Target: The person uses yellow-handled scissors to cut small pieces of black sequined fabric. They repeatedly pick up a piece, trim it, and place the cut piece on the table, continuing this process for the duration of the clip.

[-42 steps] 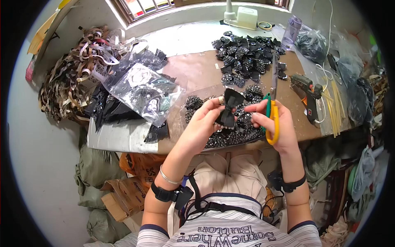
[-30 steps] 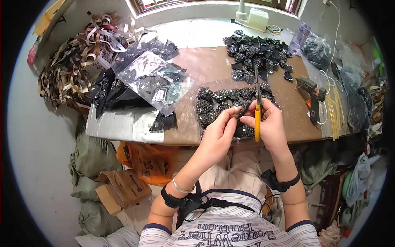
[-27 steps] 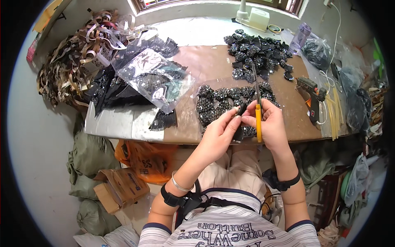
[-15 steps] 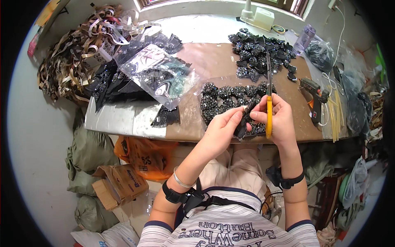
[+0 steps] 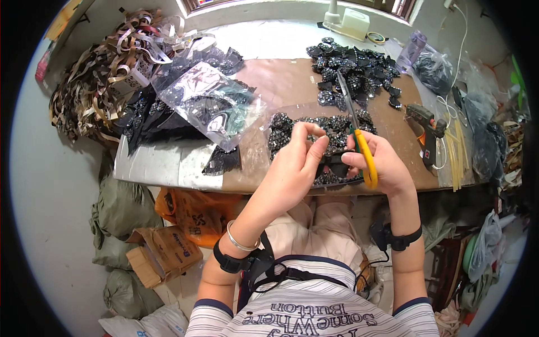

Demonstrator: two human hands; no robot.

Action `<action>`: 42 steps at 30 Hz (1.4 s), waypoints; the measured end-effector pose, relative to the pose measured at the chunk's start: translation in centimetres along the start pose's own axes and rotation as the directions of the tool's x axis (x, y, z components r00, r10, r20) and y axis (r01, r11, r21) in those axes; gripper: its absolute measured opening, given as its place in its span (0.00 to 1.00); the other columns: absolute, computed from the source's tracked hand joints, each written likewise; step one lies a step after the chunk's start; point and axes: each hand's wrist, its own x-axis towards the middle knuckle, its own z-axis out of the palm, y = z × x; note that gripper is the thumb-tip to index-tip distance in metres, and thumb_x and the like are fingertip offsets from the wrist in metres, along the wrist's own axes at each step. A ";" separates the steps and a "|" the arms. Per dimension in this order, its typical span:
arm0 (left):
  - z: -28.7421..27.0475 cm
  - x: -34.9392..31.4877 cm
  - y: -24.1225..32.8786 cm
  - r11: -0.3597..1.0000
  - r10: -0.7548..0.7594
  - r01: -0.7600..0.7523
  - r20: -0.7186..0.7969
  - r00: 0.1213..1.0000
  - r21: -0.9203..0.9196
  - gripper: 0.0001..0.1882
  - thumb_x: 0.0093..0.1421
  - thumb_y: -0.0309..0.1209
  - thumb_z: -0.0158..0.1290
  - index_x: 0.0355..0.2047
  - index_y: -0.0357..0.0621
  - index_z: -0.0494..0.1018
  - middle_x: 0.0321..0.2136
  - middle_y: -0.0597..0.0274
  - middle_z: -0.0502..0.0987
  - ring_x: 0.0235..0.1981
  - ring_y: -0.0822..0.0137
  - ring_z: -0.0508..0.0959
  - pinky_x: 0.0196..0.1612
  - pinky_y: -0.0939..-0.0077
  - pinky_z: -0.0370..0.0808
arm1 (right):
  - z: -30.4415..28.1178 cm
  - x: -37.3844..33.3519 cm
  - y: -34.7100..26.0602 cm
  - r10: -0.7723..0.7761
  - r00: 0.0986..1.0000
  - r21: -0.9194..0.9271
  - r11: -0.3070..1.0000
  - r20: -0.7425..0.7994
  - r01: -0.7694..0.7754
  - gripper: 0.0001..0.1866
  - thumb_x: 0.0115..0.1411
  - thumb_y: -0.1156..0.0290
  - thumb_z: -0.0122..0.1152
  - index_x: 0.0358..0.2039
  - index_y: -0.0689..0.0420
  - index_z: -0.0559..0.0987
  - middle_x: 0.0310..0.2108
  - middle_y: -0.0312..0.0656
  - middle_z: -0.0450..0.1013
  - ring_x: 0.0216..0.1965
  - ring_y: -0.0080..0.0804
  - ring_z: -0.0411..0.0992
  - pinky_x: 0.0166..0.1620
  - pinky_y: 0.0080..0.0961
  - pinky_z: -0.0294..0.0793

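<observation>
- Head view, the thing in hand: a small black bow (image 5: 336,167) sits between the two hands, above the glittering dark pieces (image 5: 281,135) near the front edge of the table (image 5: 258,182).
- Head view, left hand (image 5: 297,165): thumb and forefinger curl toward each other above the bow; whether they pinch anything fine cannot be told. Its lower fingers reach in beside the bow, partly hidden, so their hold is unclear too.
- Head view, right hand (image 5: 387,165): it is closed about the scissors (image 5: 364,147), yellow and green at the handles, blades pointing away from the body. Its thumb tip rests against the bow's right end and seems to pinch it.
- Head view, handling: the bow looks very light and soft, likely to fold under a firm squeeze. The fabric probably isn't slippery, though any glittering trim could be rough and shed. The middle knot seems the best place to hold; pinching a loop's tip would likely crease it. The scissors look stiff and heavier, best held by the handle loops.
</observation>
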 end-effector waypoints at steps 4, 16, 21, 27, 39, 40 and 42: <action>0.0 0.2 -0.7 0.894 0.413 -0.353 -0.204 0.887 0.276 0.16 0.56 0.27 0.60 0.44 0.40 0.68 0.41 0.59 0.73 0.35 0.73 0.74 0.37 0.76 0.74 | -0.2 -0.4 0.5 -0.113 0.982 0.042 0.992 -0.154 0.120 0.18 0.47 0.78 0.70 0.37 0.56 0.71 0.28 0.33 0.70 0.26 0.22 0.72 0.30 0.18 0.74; 1.4 -0.7 -0.6 0.903 0.382 -0.289 -0.287 0.878 0.319 0.17 0.43 0.19 0.66 0.35 0.40 0.76 0.38 0.59 0.75 0.34 0.66 0.79 0.35 0.76 0.80 | -0.8 -1.2 3.6 -0.149 0.977 0.169 0.970 -0.150 0.174 0.18 0.47 0.82 0.64 0.39 0.58 0.69 0.34 0.38 0.72 0.30 0.28 0.74 0.36 0.23 0.74; 1.4 -0.5 -0.8 0.859 0.404 -0.299 -0.192 0.894 0.415 0.18 0.44 0.16 0.65 0.37 0.40 0.75 0.39 0.59 0.72 0.33 0.66 0.79 0.37 0.76 0.80 | -0.4 -1.8 4.1 -0.104 0.983 0.259 0.955 -0.153 0.142 0.19 0.48 0.82 0.63 0.40 0.58 0.69 0.33 0.41 0.73 0.31 0.30 0.75 0.36 0.25 0.75; 2.2 -0.6 -0.7 0.800 0.487 -0.366 -0.159 0.859 0.476 0.17 0.45 0.17 0.63 0.36 0.42 0.74 0.42 0.56 0.69 0.35 0.64 0.79 0.34 0.72 0.78 | 0.3 -2.4 3.8 -0.101 0.968 0.312 0.934 -0.229 0.171 0.19 0.51 0.80 0.65 0.41 0.58 0.69 0.33 0.41 0.73 0.32 0.30 0.75 0.36 0.28 0.79; 2.0 0.1 -1.0 0.931 0.289 -0.274 -0.029 0.957 0.239 0.13 0.48 0.20 0.64 0.31 0.34 0.70 0.40 0.54 0.70 0.32 0.63 0.79 0.34 0.73 0.78 | -0.5 -2.9 5.2 -0.205 0.952 0.292 0.918 -0.225 0.267 0.20 0.51 0.82 0.65 0.41 0.55 0.67 0.37 0.46 0.75 0.36 0.29 0.74 0.39 0.25 0.77; 2.1 0.1 -1.0 0.939 0.276 -0.264 -0.029 0.961 0.220 0.13 0.48 0.20 0.64 0.30 0.33 0.70 0.40 0.54 0.70 0.31 0.63 0.79 0.34 0.74 0.78 | -0.4 -2.9 5.2 -0.207 0.950 0.287 0.919 -0.233 0.271 0.20 0.50 0.82 0.65 0.41 0.55 0.67 0.37 0.46 0.75 0.36 0.28 0.74 0.40 0.25 0.76; 2.3 0.2 -0.6 0.941 0.266 -0.246 -0.058 0.962 0.231 0.11 0.48 0.19 0.64 0.26 0.33 0.70 0.38 0.55 0.72 0.33 0.67 0.79 0.36 0.76 0.80 | -0.2 -3.1 5.0 -0.213 0.944 0.258 0.925 -0.251 0.277 0.21 0.50 0.83 0.66 0.41 0.55 0.67 0.37 0.45 0.75 0.37 0.28 0.74 0.42 0.24 0.75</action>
